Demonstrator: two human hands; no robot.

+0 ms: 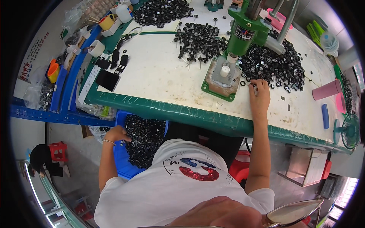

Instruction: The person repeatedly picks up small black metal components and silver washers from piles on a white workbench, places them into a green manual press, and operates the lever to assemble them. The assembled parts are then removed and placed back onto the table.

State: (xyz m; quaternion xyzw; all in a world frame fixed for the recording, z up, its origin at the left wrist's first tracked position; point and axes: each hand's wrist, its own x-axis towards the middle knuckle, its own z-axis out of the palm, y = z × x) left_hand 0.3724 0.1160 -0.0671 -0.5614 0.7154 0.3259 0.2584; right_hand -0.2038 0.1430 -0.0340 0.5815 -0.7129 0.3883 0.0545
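My right hand point(260, 93) rests on the white tabletop at the near edge of a heap of small black wheels point(266, 62). Its fingers are curled together at a small dark piece, apparently one of these wheels. To its left stands a green hand press point(243, 28) with a white round seat point(224, 70) on its base. Down at my left side, my left hand point(117, 133) is at the rim of a blue bin point(122, 167) full of black wheels on thin axles point(146, 140). The fingers are drawn together; what they hold, if anything, is hidden.
Behind the press lie a heap of wheels with axles point(199, 41) and another black heap point(161, 13). A phone point(107, 79) lies at the left. A pink cup point(327, 89), a blue object point(325, 116) and a green fan point(349, 131) are at the right. Blue shelving point(62, 95) borders the left.
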